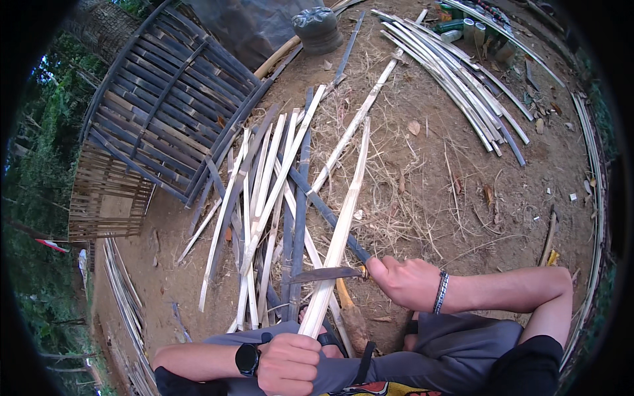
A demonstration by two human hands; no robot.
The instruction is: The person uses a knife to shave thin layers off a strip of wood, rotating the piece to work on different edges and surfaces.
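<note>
Head view: left hand (pixel 288 363) fingers clenched around bamboo strip (pixel 339 232); right hand (pixel 403 280) fingers grip knife (pixel 325 274) across it.

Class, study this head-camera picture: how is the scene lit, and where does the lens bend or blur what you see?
Head view: soft, even daylight with faint shadows and no glare; the woven bamboo basket and long bamboo strips curve toward the black fisheye rim; the left hand, right hand, knife blade and the pale bamboo strip they hold are sharp, while the foliage at the left edge smears.
</note>
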